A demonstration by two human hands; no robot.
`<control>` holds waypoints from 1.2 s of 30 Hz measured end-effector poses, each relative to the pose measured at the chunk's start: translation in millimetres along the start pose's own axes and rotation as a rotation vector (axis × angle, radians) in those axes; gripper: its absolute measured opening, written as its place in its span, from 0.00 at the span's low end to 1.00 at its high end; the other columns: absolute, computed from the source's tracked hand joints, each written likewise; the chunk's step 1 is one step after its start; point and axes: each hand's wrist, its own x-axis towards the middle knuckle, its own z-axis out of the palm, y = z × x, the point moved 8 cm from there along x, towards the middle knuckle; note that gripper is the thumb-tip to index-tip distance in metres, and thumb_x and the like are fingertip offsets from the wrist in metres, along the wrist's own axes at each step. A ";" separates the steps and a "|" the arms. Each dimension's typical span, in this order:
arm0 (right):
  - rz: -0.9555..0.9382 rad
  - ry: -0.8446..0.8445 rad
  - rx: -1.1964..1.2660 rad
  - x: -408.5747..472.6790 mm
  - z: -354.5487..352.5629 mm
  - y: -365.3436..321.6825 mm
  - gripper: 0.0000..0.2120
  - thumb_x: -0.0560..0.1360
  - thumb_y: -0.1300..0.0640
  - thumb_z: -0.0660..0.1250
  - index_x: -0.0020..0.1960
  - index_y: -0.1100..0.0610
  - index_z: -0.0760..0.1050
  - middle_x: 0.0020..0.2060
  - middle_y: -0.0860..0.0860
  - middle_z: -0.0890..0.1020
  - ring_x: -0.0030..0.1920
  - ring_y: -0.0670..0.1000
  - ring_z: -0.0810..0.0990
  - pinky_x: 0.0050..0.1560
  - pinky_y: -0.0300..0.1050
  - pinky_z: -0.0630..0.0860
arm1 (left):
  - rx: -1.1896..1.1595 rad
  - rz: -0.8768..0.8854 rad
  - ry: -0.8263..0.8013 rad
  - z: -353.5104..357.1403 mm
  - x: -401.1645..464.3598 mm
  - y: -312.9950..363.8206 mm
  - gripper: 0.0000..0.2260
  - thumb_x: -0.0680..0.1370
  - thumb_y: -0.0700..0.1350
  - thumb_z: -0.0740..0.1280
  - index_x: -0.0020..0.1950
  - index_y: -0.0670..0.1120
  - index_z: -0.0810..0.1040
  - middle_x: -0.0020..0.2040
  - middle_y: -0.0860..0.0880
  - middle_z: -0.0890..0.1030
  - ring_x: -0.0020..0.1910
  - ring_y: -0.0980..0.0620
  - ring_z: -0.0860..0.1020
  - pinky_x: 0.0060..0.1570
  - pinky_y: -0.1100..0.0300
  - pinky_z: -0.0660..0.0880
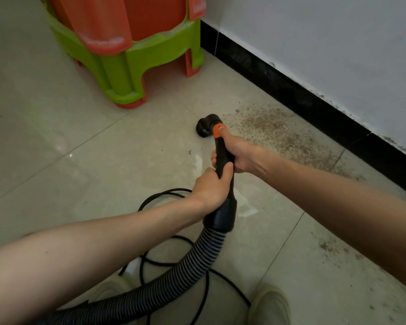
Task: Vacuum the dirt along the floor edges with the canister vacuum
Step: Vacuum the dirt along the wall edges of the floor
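Vacuum wand (223, 160): gripped by both hands, right hand (238, 153) forward for steering, left hand (211, 186) behind near the ribbed hose (192, 261). Nozzle (205, 126) is set on the floor just beside the dirt patch (279, 134) along the black skirting (291, 90).

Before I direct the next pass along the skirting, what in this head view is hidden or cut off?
- Canister body: out of frame; the hose runs off the bottom-left edge.
- Nozzle opening: faces the floor, so contact is unclear.
- Handle middle: covered by the right hand and left hand.
- Stools' tops: cut by the top edge.
- Dirt beyond the right arm: hidden.
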 end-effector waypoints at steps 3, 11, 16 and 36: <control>0.052 -0.054 -0.077 -8.6 4.5 17.1 0.21 0.81 0.42 0.58 0.57 0.61 0.64 0.22 0.55 0.73 0.19 0.52 0.72 0.24 0.40 0.74 | -0.031 -0.016 0.066 5.9 -18.8 -11.8 0.22 0.80 0.61 0.54 0.54 0.42 0.72 0.45 0.49 0.75 0.40 0.52 0.74 0.31 0.64 0.65; 0.143 -0.093 -0.104 -30.1 5.7 37.7 0.21 0.81 0.41 0.58 0.54 0.61 0.65 0.23 0.55 0.74 0.21 0.51 0.73 0.26 0.40 0.75 | -0.107 -0.077 0.046 9.4 -47.8 -21.3 0.21 0.79 0.62 0.56 0.52 0.45 0.73 0.40 0.52 0.75 0.35 0.60 0.73 0.24 0.70 0.63; 0.064 0.037 -0.034 -29.3 -13.4 35.0 0.18 0.81 0.45 0.59 0.54 0.61 0.66 0.25 0.55 0.72 0.24 0.51 0.71 0.26 0.43 0.73 | -0.065 -0.062 -0.021 12.6 -45.3 -10.4 0.20 0.78 0.62 0.57 0.47 0.45 0.72 0.42 0.50 0.76 0.36 0.56 0.74 0.29 0.65 0.66; -0.072 0.178 0.122 4.4 -28.7 -14.9 0.14 0.82 0.49 0.57 0.46 0.60 0.66 0.28 0.56 0.72 0.26 0.52 0.70 0.26 0.45 0.70 | 0.138 0.033 0.041 3.9 19.1 17.9 0.23 0.79 0.62 0.54 0.53 0.42 0.73 0.39 0.49 0.74 0.36 0.53 0.74 0.30 0.61 0.68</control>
